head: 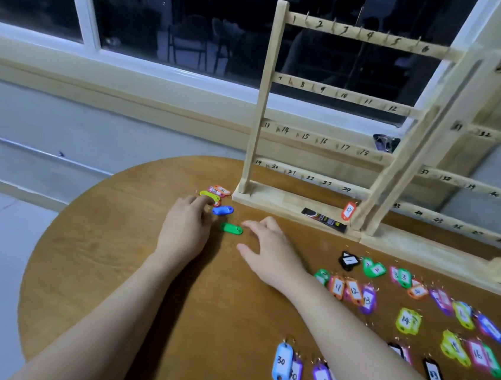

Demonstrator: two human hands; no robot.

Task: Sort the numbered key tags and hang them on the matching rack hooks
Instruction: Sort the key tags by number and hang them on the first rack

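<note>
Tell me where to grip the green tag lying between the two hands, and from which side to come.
The green tag lies flat on the table, its long axis running left to right. Probably best to come from above and pinch across its two long edges near the middle. The right hand is open just beside its right end, so it looks the handier one.

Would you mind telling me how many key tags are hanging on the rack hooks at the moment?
1: an orange tag hangs low on the left wooden rack, beside hook 24. Every other hook visible is bare, though the right rack runs out of frame.
</note>
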